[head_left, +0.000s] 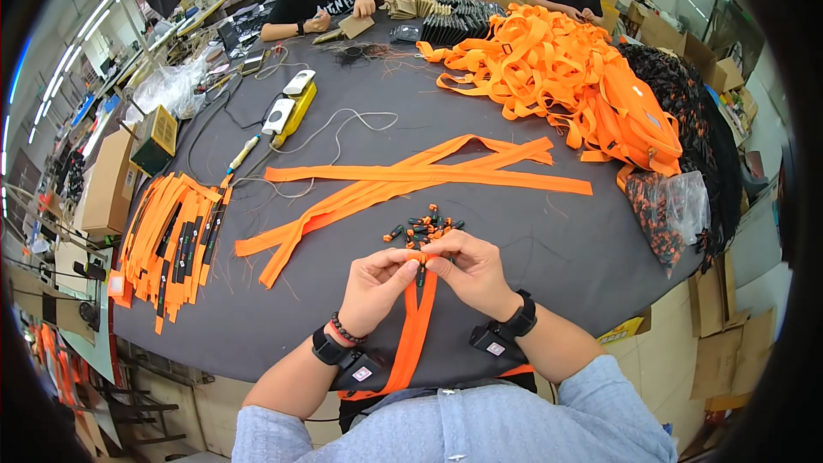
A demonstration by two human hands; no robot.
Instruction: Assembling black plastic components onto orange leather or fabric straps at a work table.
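We look down at a grey worktop from the wearer's own position; close to its near edge, the left hand and right hand meet, fingers pinched narrow around the top end of an orange strip and a small dark piece; exactly which fingertip bears on which part we cannot tell, since they overlap; the strip parts into two bands just below the grip, then runs down over the edge toward the wearer's lap; its hanging weight could tug the end out of so small a pinch, or a knee could catch it; if the two bands sit unevenly, we judge that the dark piece could go on crooked or slip free; just beyond the fingertips lies a loose pile of black-and-orange pieces, near enough that a knuckle might scatter some; farther out, crossed orange strips overlap one another, so pulling one could drag the rest; we also notice black bands on both wrists, whose bulky boxes could snag the strip if the forearms drew together.
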